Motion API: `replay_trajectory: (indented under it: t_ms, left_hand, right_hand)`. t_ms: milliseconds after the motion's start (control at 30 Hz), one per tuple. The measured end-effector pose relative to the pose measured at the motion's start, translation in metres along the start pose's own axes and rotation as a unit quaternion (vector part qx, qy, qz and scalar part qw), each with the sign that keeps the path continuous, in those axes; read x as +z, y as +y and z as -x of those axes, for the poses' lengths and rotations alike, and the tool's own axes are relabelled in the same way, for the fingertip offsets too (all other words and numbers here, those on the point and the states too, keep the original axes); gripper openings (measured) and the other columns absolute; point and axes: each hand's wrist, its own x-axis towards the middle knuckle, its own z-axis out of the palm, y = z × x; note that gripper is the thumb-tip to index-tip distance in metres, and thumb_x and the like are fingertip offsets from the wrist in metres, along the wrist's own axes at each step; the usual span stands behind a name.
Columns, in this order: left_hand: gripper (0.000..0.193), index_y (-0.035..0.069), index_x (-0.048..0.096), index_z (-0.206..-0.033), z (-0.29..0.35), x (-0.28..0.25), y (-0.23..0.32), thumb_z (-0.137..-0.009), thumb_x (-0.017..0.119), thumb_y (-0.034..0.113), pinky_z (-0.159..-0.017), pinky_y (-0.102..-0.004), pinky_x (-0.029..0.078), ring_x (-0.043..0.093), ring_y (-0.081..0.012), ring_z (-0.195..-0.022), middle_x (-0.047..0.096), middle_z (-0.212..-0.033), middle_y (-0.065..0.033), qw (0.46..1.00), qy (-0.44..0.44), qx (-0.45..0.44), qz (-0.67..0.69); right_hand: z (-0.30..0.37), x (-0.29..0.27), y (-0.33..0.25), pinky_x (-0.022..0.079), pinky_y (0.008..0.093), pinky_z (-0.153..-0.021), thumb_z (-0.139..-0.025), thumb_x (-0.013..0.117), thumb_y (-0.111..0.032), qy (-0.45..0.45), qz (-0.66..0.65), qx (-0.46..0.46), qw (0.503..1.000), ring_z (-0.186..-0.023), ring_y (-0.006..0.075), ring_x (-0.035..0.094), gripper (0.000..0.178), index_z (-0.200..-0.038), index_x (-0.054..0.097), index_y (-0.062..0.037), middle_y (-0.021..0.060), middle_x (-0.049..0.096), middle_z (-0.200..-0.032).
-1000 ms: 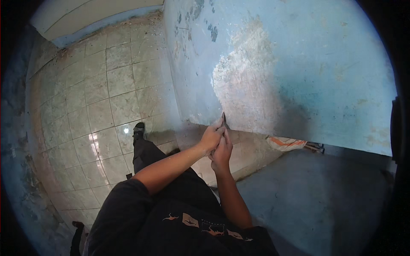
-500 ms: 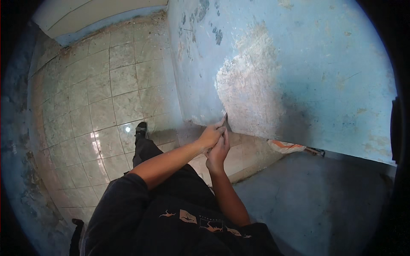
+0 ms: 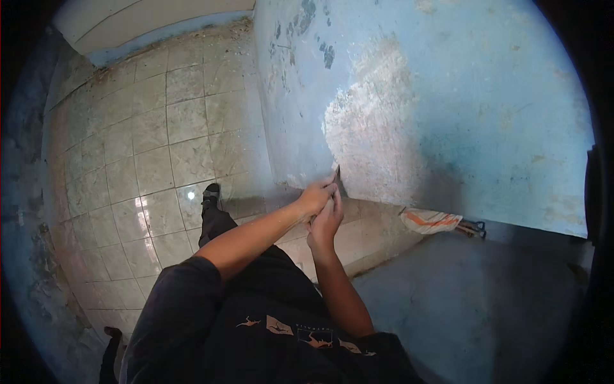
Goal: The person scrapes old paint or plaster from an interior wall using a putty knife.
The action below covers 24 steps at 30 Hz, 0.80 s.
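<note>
My left hand (image 3: 315, 197) and my right hand (image 3: 328, 219) are closed together, the right just below the left, around one scraper (image 3: 337, 173). Only its thin, dark blade shows past my fingers; the handle is hidden inside my hands. The blade's tip meets the blue painted wall (image 3: 505, 128) at the lower left edge of a bare, whitish patch (image 3: 377, 141). Rough plaster shows in that patch, and its border with the paint is ragged.
Below the wall's lower edge, on the right, lies a white and orange sack (image 3: 430, 221) with metal-looking tool ends (image 3: 474, 228) beside it. Tiled floor (image 3: 150, 128) stretches to the left. My shoe (image 3: 211, 190) stands on it, left of my hands.
My hands and the scraper have shifted very slightly up and left along the patch's edge, both still gripping. More of the sack and tool ends shows below the wall.
</note>
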Motion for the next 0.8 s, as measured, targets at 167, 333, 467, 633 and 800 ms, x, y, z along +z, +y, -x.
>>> replay_trajectory:
  t_ms: [167, 333, 467, 633, 800]
  left_hand:
    - [0.051, -0.001, 0.047, -0.148, -0.003, -0.002, 0.018, -0.103, 0.053, 0.021, -0.095, -0.0363, 0.048, 0.061, -0.0236, -0.106, 0.066, -0.121, -0.0182, 0.999, -0.023, -0.047, 0.014]
    - [0.05, 0.0, 0.051, -0.144, -0.008, -0.002, 0.01, -0.102, 0.053, 0.026, -0.096, -0.0406, 0.048, 0.064, -0.029, -0.105, 0.066, -0.121, -0.024, 0.995, -0.003, 0.094, -0.041]
    - [0.051, 0.0, 0.044, -0.151, 0.003, -0.004, 0.035, -0.104, 0.049, 0.021, -0.084, -0.0364, 0.053, 0.062, -0.0215, -0.091, 0.068, -0.106, -0.0145, 0.998, -0.01, -0.065, -0.024]
    - [0.05, 0.006, 0.046, -0.149, -0.028, 0.001, 0.019, -0.104, 0.049, 0.026, -0.086, -0.042, 0.052, 0.061, -0.0281, -0.102, 0.066, -0.111, -0.0191, 0.999, 0.018, 0.036, -0.006]
    - [0.056, 0.023, 0.035, -0.158, -0.041, -0.039, -0.045, -0.104, 0.044, 0.038, -0.068, -0.0658, 0.055, 0.062, -0.0443, -0.11, 0.063, -0.121, -0.025, 0.979, 0.029, 0.18, -0.087]
  right_hand:
    - [-0.016, -0.004, 0.021, 0.048, 0.0348, -0.1, -0.105, 0.047, -0.025, 0.039, 0.001, 0.002, 0.999, -0.121, 0.0246, 0.059, 0.048, -0.143, 0.05, 0.0037, 0.0181, 0.058, -0.136]
    - [-0.016, 0.005, 0.016, 0.051, 0.0335, -0.095, -0.107, 0.044, -0.029, 0.047, 0.046, -0.006, 0.998, -0.122, 0.0236, 0.06, 0.052, -0.151, 0.038, -0.0017, 0.0162, 0.055, -0.139]
    - [-0.009, 0.008, 0.0, 0.053, 0.031, -0.087, -0.107, 0.044, -0.03, 0.049, -0.056, 0.059, 0.995, -0.119, 0.0214, 0.062, 0.051, -0.15, 0.04, -0.0021, 0.0158, 0.057, -0.137]
    - [-0.03, 0.006, -0.008, 0.055, 0.027, -0.075, -0.107, 0.045, -0.03, 0.033, -0.034, 0.035, 0.998, -0.112, 0.0188, 0.065, 0.049, -0.148, 0.043, -0.0036, 0.0143, 0.06, -0.134]
    - [-0.019, 0.043, 0.005, 0.05, 0.0333, -0.097, -0.104, 0.043, -0.018, 0.011, -0.031, 0.052, 0.998, -0.118, 0.0234, 0.061, 0.045, -0.144, 0.049, -0.0001, 0.0152, 0.06, -0.133]
